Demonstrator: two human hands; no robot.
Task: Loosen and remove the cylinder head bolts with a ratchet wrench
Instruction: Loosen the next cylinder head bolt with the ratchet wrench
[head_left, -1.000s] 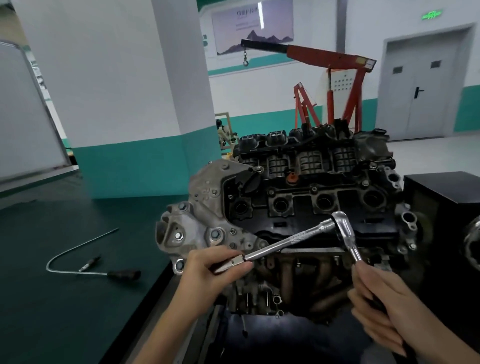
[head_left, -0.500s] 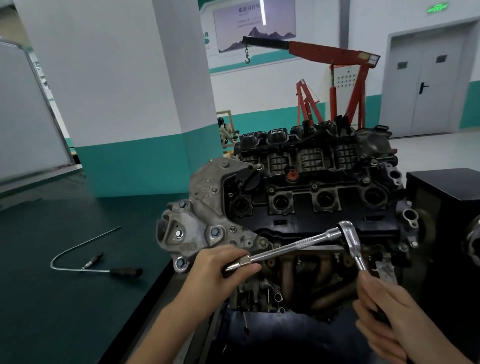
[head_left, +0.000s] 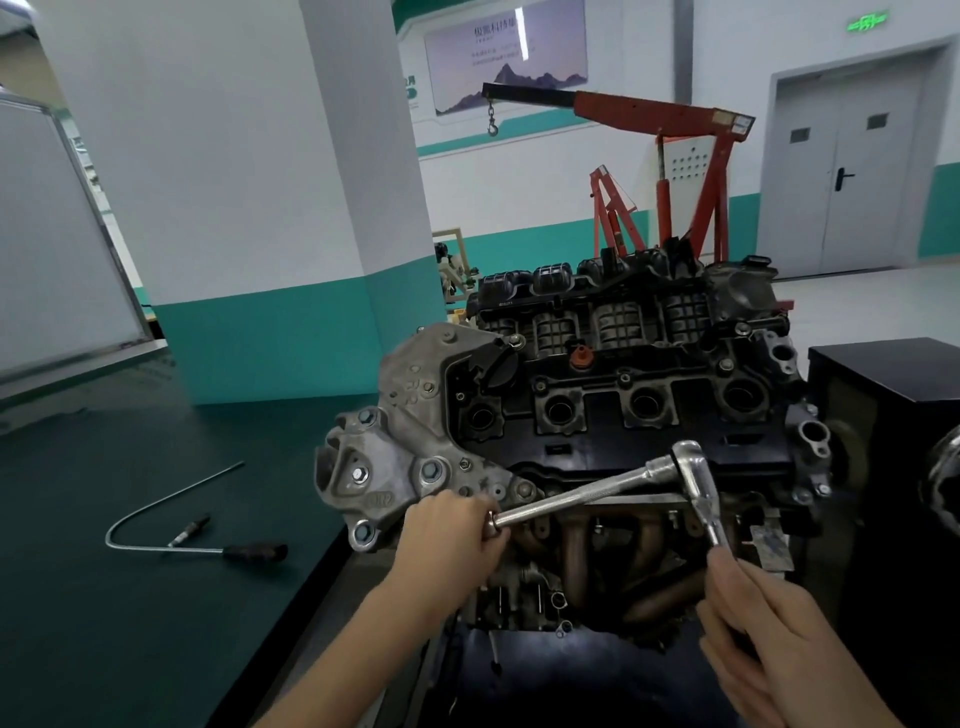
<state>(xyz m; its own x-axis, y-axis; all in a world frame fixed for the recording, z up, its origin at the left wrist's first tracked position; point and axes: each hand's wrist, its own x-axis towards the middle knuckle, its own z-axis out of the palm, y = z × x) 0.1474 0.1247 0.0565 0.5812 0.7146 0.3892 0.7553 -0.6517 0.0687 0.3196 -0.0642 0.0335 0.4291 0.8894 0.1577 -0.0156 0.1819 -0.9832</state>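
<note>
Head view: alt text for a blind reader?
A person holds a ratchet wrench across the front of an engine: right hand grips its handle, left hand grips the tip of its extension bar. A bent rod lies on the green bench.

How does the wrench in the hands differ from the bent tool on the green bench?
The ratchet wrench is thick and shiny; the bent rod tool is thin, with a black handle. The left hand and right hand grip the wrench; the rod tool lies untouched on the bench. Both are metal.
</note>
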